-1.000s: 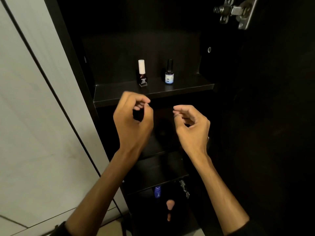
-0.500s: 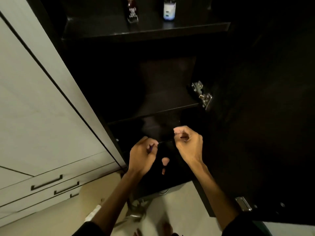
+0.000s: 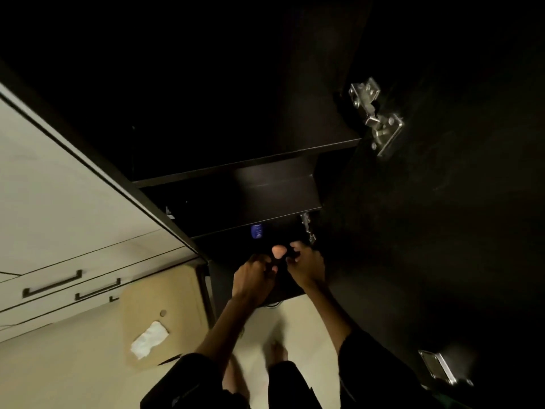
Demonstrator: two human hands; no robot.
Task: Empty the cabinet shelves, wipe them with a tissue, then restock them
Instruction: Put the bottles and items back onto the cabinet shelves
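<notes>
My head has tipped way down since a sec ago, so the top shelf w/ the two little bottles is gone from view. Now I see the low shelf (image 3: 283, 199) of the cabinet (image 3: 165, 202) & the floor. Both hands dropped too. My left hand (image 3: 253, 280) is at 6 o'clock from the pink sponge (image 3: 278, 251), fingers curled, almost touching it. My right hand (image 3: 305, 268) is just at 3 o'clock of it, fingers bent in. Too dark to tell if either one really grips anything. A blue bottle (image 3: 257, 231) sits at 11 o'clock from the sponge, further back. The tissue (image 3: 149, 339) lies on a tan board (image 3: 165, 293) at 8 o'clock, well apart. I think I'm restocking the bottom part now.
</notes>
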